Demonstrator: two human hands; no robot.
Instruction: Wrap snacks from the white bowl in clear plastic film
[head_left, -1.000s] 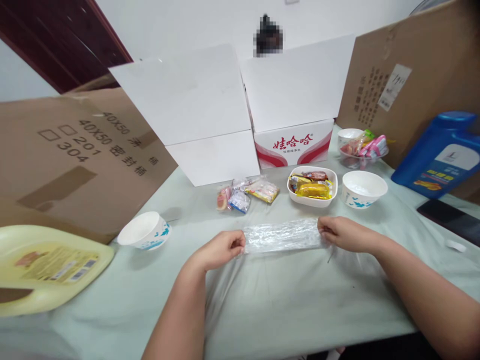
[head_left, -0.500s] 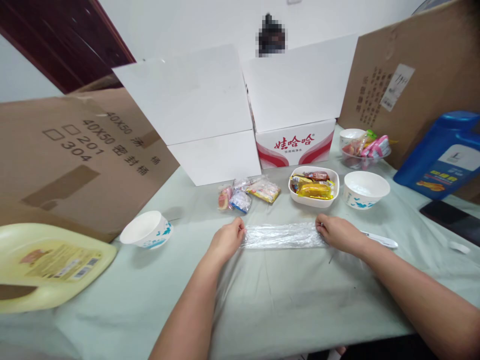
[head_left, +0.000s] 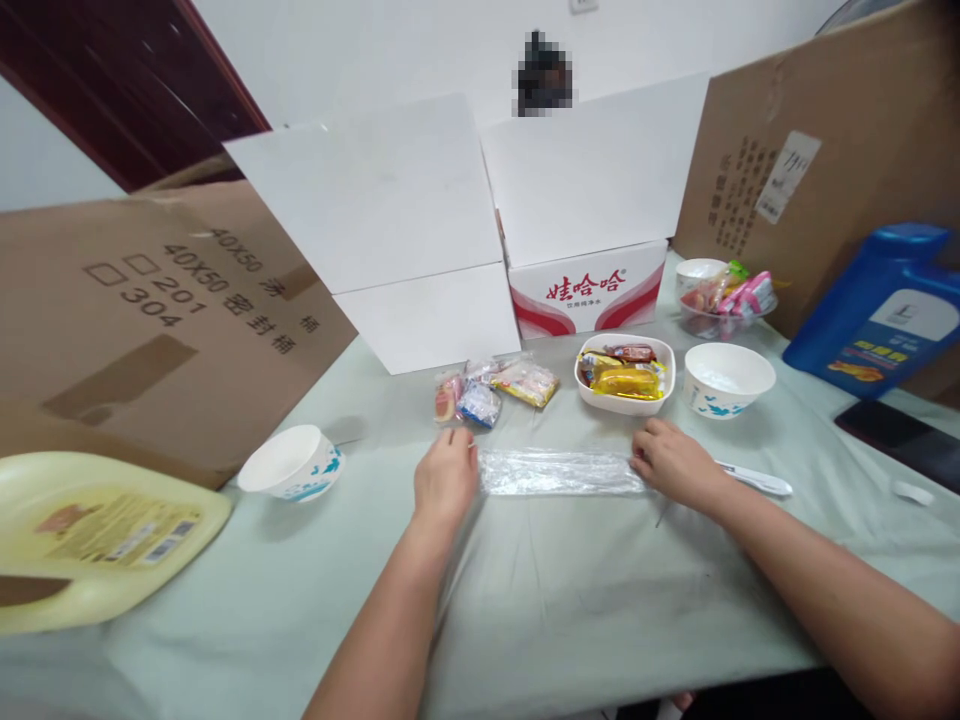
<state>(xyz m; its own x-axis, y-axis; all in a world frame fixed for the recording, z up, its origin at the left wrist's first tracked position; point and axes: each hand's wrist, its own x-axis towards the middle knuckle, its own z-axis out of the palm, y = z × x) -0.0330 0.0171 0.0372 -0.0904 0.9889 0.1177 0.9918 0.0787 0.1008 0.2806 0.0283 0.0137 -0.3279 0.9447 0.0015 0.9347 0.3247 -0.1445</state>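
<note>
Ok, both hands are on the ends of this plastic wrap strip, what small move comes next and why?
Probably press the plastic wrap strip flat against the table. The left hand and right hand each pinch one end, and the strip lies stretched between them, low over the cloth, with the snack bowl just beyond.

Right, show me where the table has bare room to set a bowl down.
Bare cloth lies between the left bowl and the left hand, and along the near edge below the rolled plastic film. It is crowded behind the film: snack packets, a white snack dish, the right bowl. The right hand covers the film's end.
</note>
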